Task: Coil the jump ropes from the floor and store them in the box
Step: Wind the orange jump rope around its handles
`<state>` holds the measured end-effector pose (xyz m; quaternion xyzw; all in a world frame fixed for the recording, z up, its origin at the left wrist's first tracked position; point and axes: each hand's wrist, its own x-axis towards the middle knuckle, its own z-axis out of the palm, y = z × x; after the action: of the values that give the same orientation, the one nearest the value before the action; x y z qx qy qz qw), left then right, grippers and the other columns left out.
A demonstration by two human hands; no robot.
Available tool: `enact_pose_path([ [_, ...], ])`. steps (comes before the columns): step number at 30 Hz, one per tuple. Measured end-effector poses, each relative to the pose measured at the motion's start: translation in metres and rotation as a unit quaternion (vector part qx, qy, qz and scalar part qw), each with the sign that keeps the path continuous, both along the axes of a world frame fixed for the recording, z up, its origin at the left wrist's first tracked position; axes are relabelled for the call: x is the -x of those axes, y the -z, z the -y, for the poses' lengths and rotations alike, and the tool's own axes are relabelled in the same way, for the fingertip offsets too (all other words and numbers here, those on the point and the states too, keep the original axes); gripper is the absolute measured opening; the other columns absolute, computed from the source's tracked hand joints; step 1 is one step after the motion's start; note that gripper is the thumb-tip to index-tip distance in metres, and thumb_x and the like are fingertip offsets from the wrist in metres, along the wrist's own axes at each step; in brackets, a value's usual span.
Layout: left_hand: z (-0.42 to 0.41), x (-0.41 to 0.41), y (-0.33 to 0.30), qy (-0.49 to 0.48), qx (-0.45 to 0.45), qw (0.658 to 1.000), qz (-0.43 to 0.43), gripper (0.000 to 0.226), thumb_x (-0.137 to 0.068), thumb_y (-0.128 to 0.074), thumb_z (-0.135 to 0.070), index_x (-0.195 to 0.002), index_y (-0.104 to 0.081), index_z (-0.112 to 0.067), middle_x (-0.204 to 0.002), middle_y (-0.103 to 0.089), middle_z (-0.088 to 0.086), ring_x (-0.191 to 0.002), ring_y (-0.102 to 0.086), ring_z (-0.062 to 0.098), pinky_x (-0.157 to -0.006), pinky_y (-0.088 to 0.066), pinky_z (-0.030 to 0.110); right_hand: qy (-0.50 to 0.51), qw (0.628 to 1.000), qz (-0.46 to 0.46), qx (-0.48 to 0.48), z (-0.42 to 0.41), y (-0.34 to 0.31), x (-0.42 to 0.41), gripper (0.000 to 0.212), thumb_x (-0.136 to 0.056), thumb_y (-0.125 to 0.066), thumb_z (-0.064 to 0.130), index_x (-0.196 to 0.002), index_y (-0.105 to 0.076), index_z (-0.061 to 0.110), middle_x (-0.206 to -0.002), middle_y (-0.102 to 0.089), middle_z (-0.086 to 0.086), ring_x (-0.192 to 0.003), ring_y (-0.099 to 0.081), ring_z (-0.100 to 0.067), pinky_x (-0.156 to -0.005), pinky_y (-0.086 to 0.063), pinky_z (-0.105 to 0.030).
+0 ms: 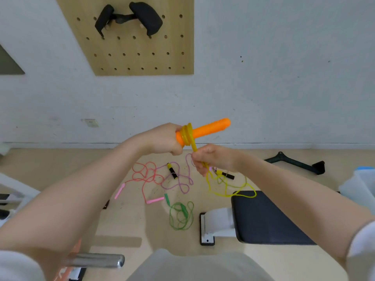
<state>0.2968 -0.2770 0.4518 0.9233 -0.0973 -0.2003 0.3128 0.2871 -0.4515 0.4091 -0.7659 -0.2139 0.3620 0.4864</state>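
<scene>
Left hand [164,138] gripping orange handle [205,130] wound with yellow rope [227,185], right hand [213,159] just below pinching that rope, its loose length trailing beneath to the floor

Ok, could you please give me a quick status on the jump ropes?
Left hand grips orange handles. Right hand pinches yellow rope, winding it on. Three ropes on floor. Nothing in the way.

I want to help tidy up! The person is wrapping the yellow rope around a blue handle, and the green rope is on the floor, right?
Not quite: the handle is orange, not blue. The head view shows the left hand gripping it while the right hand winds the yellow rope around it. The green rope does lie on the floor.
</scene>
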Motion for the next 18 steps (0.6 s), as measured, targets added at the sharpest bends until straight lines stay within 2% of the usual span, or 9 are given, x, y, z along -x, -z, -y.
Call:
enact_pose_path([
  [3,0.010,0.009,-0.007,0.100,-0.057,0.993,-0.012,0.025,-0.047,-0.059,-0.014,-0.067,-0.045,-0.023,-0.059,-0.041,-0.007,-0.051,-0.037,0.010,-0.045,-0.026,0.021,-0.039,0.992,0.061,0.103,0.015,0.000,-0.008,0.037,-0.093,-0.052,0.028,-0.058,-0.049,0.016,-0.059,-0.053,0.001,-0.054,-0.049,-0.004,-0.063,-0.041,-0.012],
  [5,0.019,0.017,-0.012,0.149,-0.096,0.984,-0.021,0.032,-0.058,-0.067,-0.006,-0.070,-0.045,-0.026,-0.060,-0.042,-0.007,-0.049,-0.036,0.007,-0.043,-0.025,0.018,-0.084,0.971,0.107,0.199,0.024,0.001,-0.012,0.037,-0.093,-0.052,0.033,-0.060,-0.047,0.019,-0.062,-0.049,0.002,-0.056,-0.046,-0.008,-0.064,-0.041,-0.021],
  [8,0.042,0.033,-0.009,0.221,-0.144,0.965,-0.014,0.035,-0.067,-0.068,-0.004,-0.091,-0.051,-0.024,-0.069,-0.050,-0.005,-0.056,-0.049,0.007,-0.049,-0.040,0.021,-0.077,0.939,0.160,0.293,0.037,-0.004,-0.021,0.022,-0.095,-0.046,0.021,-0.078,-0.057,0.013,-0.083,-0.058,-0.005,-0.071,-0.047,-0.015,-0.066,-0.036,-0.028],
  [10,0.058,0.039,-0.006,0.254,-0.257,0.932,0.034,0.028,-0.072,-0.063,-0.017,-0.092,-0.047,-0.028,-0.079,-0.054,-0.004,-0.072,-0.057,0.018,-0.061,-0.050,0.031,-0.081,0.888,0.279,0.356,0.042,-0.016,-0.030,0.025,-0.097,-0.043,0.024,-0.083,-0.059,0.011,-0.102,-0.062,-0.013,-0.086,-0.051,-0.023,-0.070,-0.033,-0.027],
  [12,0.066,0.039,-0.003,0.231,-0.355,0.903,0.073,0.018,-0.076,-0.058,-0.020,-0.090,-0.049,-0.024,-0.086,-0.055,-0.001,-0.081,-0.058,0.024,-0.063,-0.045,0.031,-0.068,0.831,0.379,0.402,0.045,-0.031,-0.038,0.037,-0.098,-0.039,0.038,-0.088,-0.062,0.012,-0.109,-0.061,-0.015,-0.101,-0.056,-0.030,-0.072,-0.036,-0.031],
  [14,0.070,0.036,0.002,0.190,-0.441,0.871,0.105,0.027,-0.079,-0.055,-0.021,-0.106,-0.054,-0.019,-0.103,-0.058,0.004,-0.094,-0.059,0.027,-0.067,-0.041,0.029,-0.064,0.786,0.437,0.433,0.044,-0.046,-0.042,0.033,-0.095,-0.044,0.036,-0.098,-0.063,0.010,-0.108,-0.060,-0.015,-0.103,-0.058,-0.034,-0.070,-0.038,-0.032],
  [15,0.071,0.035,0.007,0.172,-0.479,0.854,0.111,0.031,-0.080,-0.054,-0.022,-0.111,-0.054,-0.018,-0.110,-0.057,0.005,-0.100,-0.058,0.027,-0.070,-0.039,0.029,-0.065,0.781,0.447,0.431,0.041,-0.051,-0.041,0.026,-0.091,-0.049,0.031,-0.095,-0.063,0.009,-0.101,-0.060,-0.015,-0.099,-0.059,-0.034,-0.067,-0.038,-0.030],
  [17,0.073,0.035,0.018,0.134,-0.518,0.837,0.113,0.034,-0.084,-0.053,-0.022,-0.118,-0.052,-0.016,-0.117,-0.055,0.006,-0.107,-0.055,0.026,-0.072,-0.033,0.028,-0.073,0.806,0.437,0.392,0.033,-0.056,-0.033,0.016,-0.082,-0.054,0.021,-0.075,-0.058,0.007,-0.076,-0.053,-0.010,-0.087,-0.057,-0.032,-0.063,-0.038,-0.028],
  [18,0.074,0.035,0.023,0.114,-0.520,0.838,0.116,0.035,-0.085,-0.053,-0.021,-0.120,-0.051,-0.015,-0.119,-0.053,0.007,-0.109,-0.053,0.026,-0.073,-0.031,0.028,-0.076,0.827,0.417,0.370,0.028,-0.057,-0.026,0.021,-0.081,-0.053,0.019,-0.065,-0.049,0.007,-0.066,-0.045,-0.008,-0.081,-0.053,-0.031,-0.060,-0.037,-0.026],
])
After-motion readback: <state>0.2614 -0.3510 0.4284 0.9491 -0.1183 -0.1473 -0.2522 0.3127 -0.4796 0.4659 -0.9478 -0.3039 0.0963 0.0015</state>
